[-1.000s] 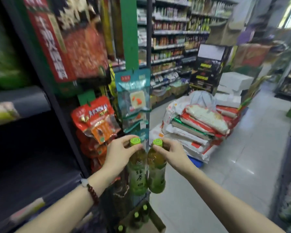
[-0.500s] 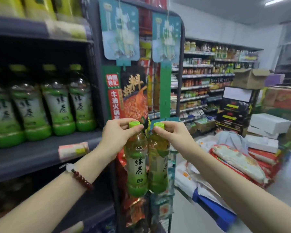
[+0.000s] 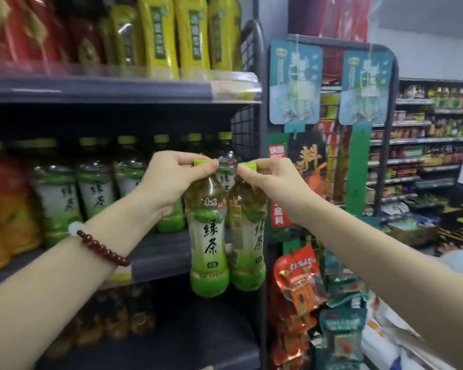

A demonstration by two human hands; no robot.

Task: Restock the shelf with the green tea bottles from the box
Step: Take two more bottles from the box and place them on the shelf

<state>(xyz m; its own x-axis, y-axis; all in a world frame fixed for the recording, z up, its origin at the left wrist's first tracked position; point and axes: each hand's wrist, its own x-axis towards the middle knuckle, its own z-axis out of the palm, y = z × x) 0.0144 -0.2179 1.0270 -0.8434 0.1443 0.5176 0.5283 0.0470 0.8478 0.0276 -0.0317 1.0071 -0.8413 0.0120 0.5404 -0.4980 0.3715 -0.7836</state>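
Two green tea bottles are shown carried side by side, upright and touching, in front of the right end of the middle shelf point(image 3: 155, 257). The left bottle point(image 3: 208, 236) hangs from its green cap, which is pinched by the curled fingers of the left hand point(image 3: 171, 180); the right bottle point(image 3: 247, 231) hangs likewise from its cap, pinched by the right hand point(image 3: 273, 180). Each grip is thus closed on a cap, and neither bottle rests on anything; both bases hang below the shelf's front edge.

Behind the carried pair, a row of the same green tea bottles point(image 3: 96, 188) stands on the middle shelf, running up to the wire end panel point(image 3: 242, 129). Bare shelf surface is visible along the front edge at the right end, in front of that row. Orange drink bottles point(image 3: 3, 209) occupy the left part of the same shelf, and yellow packs point(image 3: 171, 36) stand on the shelf above. The box is not in view.

The step in hand is judged to be the transfer of the pair to the shelf, with placement not yet made. The next move calls for the bottles to be lifted clear of the front edge, carried inward over the bare strip at the right end, and set down upright on their bases before the caps are let go. Care is needed that the standing row is not knocked.
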